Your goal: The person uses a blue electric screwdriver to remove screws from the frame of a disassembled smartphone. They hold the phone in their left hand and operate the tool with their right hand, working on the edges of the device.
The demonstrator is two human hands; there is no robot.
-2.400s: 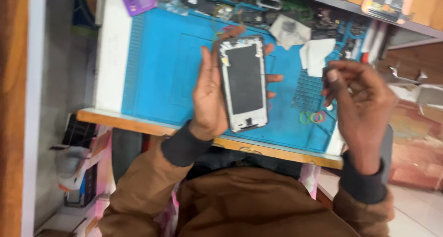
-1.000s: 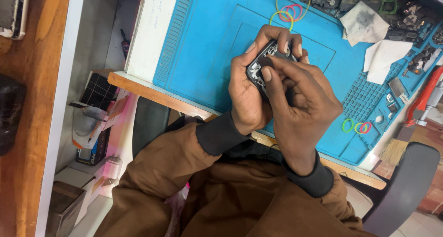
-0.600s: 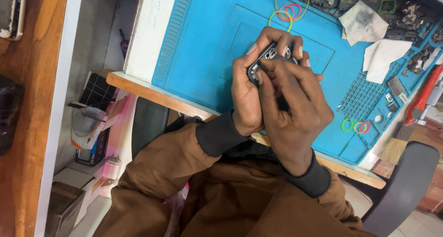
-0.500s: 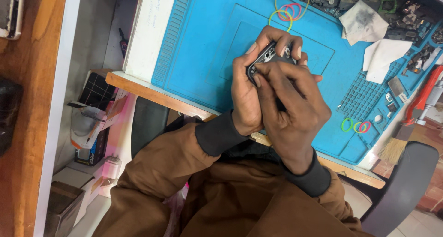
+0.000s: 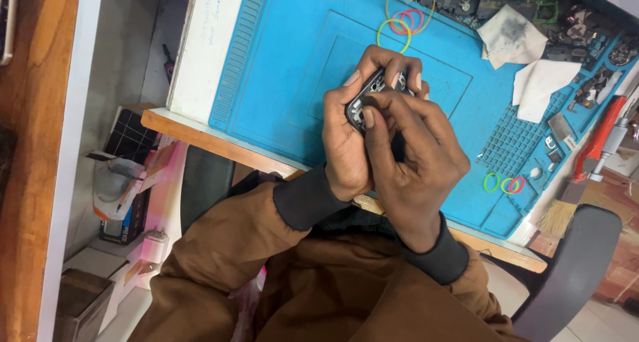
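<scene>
In the head view, the left hand (image 5: 346, 145) gripped a dark phone frame (image 5: 365, 99) above the blue work mat (image 5: 279, 69), fingers curled over its far edge. The right hand (image 5: 416, 162) closed over it, thumb pressing the near rim. Pressing evenly while bracing the frame firmly would have suited best. Coloured rubber bands (image 5: 403, 22) lay beyond the hands.

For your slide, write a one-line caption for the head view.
Both hands, left and right, grip a phone frame above a blue work mat.
</scene>
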